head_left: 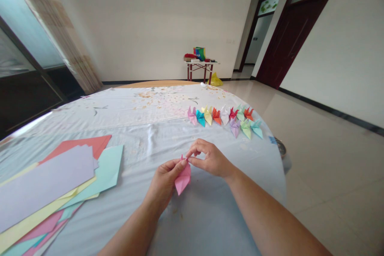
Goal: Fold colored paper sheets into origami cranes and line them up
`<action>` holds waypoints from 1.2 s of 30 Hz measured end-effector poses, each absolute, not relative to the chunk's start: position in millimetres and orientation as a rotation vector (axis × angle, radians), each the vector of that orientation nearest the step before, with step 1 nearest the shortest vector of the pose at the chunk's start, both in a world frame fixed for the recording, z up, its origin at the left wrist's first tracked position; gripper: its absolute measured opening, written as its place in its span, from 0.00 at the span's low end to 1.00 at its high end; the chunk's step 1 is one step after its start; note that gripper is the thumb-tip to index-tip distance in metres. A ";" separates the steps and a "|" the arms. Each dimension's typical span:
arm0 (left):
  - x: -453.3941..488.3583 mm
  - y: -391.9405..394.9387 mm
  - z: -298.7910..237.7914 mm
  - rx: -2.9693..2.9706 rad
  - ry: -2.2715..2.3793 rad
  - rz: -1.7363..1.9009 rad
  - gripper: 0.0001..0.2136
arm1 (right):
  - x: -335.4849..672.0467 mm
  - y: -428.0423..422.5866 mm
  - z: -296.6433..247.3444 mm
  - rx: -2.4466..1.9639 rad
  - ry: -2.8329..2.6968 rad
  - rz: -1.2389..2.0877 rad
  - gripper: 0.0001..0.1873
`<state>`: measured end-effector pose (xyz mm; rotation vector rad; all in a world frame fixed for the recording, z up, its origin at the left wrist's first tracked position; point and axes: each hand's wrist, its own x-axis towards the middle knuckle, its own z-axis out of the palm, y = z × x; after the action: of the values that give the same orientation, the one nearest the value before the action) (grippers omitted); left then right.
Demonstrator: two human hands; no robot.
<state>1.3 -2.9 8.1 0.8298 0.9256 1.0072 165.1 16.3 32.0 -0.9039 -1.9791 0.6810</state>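
A pink folded paper point(183, 179) sits between the two hands, over the middle of the near part of the white tablecloth point(144, 128). Whether its lower point touches the cloth cannot be told. Its long axis runs near to far with a slight lean: the broad pointed end faces the person and the narrow tip points away. The left hand point(165, 182) is closed on the piece from the left, thumb and fingers pinching its upper edge. The right hand point(211, 160) comes in from the right, and its thumb and forefinger are pinched shut on the far tip. Both hands meet at that tip, but the left one lies closer to the body of the paper. A loose stack of coloured sheets point(51, 184) lies well apart at the near left. A row of small folded cranes point(223, 118) stands farther off to the right
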 end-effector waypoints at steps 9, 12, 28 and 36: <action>2.4 -4.3 10.5 0.835 0.944 1.060 0.13 | 165.4 14.8 33.5 -0.868 -2.056 0.545 0.09; 2.2 -3.8 9.4 0.849 0.963 1.077 0.14 | 165.5 14.2 34.3 -0.859 -2.071 0.519 0.09; 1.8 -4.3 4.6 0.813 0.917 1.122 0.11 | 158.7 12.8 30.2 -0.958 -1.991 0.529 0.01; 2.3 -3.7 4.9 0.786 0.923 1.122 0.10 | 155.0 14.0 28.2 -1.063 -1.884 0.762 0.03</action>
<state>2.3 -3.7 4.9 0.7858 0.9225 1.1224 155.0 14.0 28.2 -1.0625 -1.8836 0.7620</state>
